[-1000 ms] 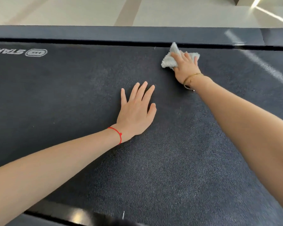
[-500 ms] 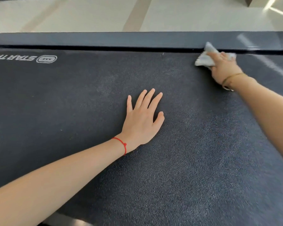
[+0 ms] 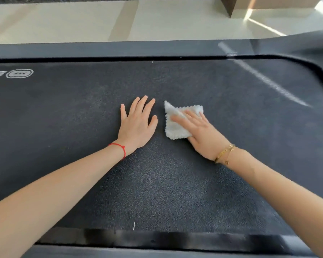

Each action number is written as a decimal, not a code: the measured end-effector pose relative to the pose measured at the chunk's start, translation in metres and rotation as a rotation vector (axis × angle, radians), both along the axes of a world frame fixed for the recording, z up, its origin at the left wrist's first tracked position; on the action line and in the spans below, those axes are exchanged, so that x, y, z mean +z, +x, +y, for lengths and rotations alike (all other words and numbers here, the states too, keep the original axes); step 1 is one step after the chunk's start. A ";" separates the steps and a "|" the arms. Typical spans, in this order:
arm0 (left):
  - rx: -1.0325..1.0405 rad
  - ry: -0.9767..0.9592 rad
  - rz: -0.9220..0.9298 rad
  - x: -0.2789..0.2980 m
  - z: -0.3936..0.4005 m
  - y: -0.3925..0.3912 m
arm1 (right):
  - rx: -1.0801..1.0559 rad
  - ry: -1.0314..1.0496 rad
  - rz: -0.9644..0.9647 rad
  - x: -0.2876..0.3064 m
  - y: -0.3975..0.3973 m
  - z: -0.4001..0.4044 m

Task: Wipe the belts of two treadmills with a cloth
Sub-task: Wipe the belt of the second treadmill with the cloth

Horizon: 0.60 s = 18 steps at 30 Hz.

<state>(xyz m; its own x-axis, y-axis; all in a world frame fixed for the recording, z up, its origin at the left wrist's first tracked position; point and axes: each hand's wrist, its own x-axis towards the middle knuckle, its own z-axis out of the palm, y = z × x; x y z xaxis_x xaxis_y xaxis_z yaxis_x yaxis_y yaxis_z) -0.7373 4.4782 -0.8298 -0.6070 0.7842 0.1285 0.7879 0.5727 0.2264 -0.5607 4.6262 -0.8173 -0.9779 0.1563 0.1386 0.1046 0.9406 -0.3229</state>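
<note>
Item: treadmill belt (image 3: 157, 183), dark and textured, running left to right across my view, its long axis crosswise to my arms; a white logo (image 3: 20, 73) is printed at its far left and the deck turns a rounded corner at far right. Item: far side rail (image 3: 119, 49), smooth grey, beyond the belt; pale floor (image 3: 63, 19) past that. Item: near side rail (image 3: 157, 241), a dark strip under my forearms. Item: cloth (image 3: 175, 125), small, white, fluffy, scalloped edge, lying flat mid-belt. Item: my right hand (image 3: 199, 135), gold bracelet at the wrist, fingers straight and laid flat on the cloth's right half, pressing it to the belt, not curled round it; the fingers look slightly blurred. Item: my left hand (image 3: 136, 123), red string at the wrist, palm down, fingers spread and straight on the bare belt, holding nothing, seemingly a brace. Relation that matters: the cloth sits directly under my right hand, just beside my left with a narrow gap between, roughly midway across the belt's width. Judgement: this belt is still in hand; a second treadmill is not identifiable here. Open belt lies to both sides along the long axis, so the next stroke probably runs sideways, and a leftward one would meet my left hand first.
</note>
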 end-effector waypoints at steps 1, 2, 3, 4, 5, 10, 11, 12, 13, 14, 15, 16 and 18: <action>-0.001 0.000 -0.002 0.000 0.000 0.000 | -0.022 -0.005 -0.006 0.001 0.011 0.003; 0.001 -0.002 -0.006 0.001 -0.001 0.000 | -0.075 -0.015 -0.006 0.002 0.021 0.012; 0.002 -0.004 -0.010 0.001 -0.002 0.000 | -0.160 -0.034 -0.015 0.004 0.030 0.021; 0.003 -0.003 -0.016 0.001 -0.002 0.000 | -0.260 -0.048 -0.030 0.007 0.037 0.029; 0.003 0.000 -0.021 0.002 -0.002 0.001 | -0.351 -0.052 -0.049 0.011 0.043 0.033; 0.015 0.018 -0.036 0.003 -0.001 0.004 | -0.323 0.004 -0.062 0.015 0.054 -0.036; 0.018 0.022 -0.035 0.003 -0.001 0.005 | -0.253 0.005 -0.060 0.015 0.057 -0.061; 0.020 0.028 -0.034 0.003 -0.002 0.006 | -0.189 -0.005 -0.057 0.015 0.061 -0.086; 0.021 0.032 -0.035 0.003 -0.002 0.006 | -0.138 -0.020 -0.065 0.015 0.065 -0.110; 0.020 0.036 -0.034 0.003 -0.002 0.007 | -0.102 -0.029 -0.087 0.014 0.069 -0.130; 0.018 0.038 -0.032 0.003 -0.002 0.007 | -0.087 -0.033 -0.112 0.014 0.073 -0.145; 0.016 0.036 -0.031 0.003 -0.003 0.008 | -0.092 -0.036 -0.128 0.014 0.077 -0.153; 0.020 0.022 -0.033 0.003 -0.004 0.009 | -0.144 -0.042 -0.142 0.015 0.087 -0.156</action>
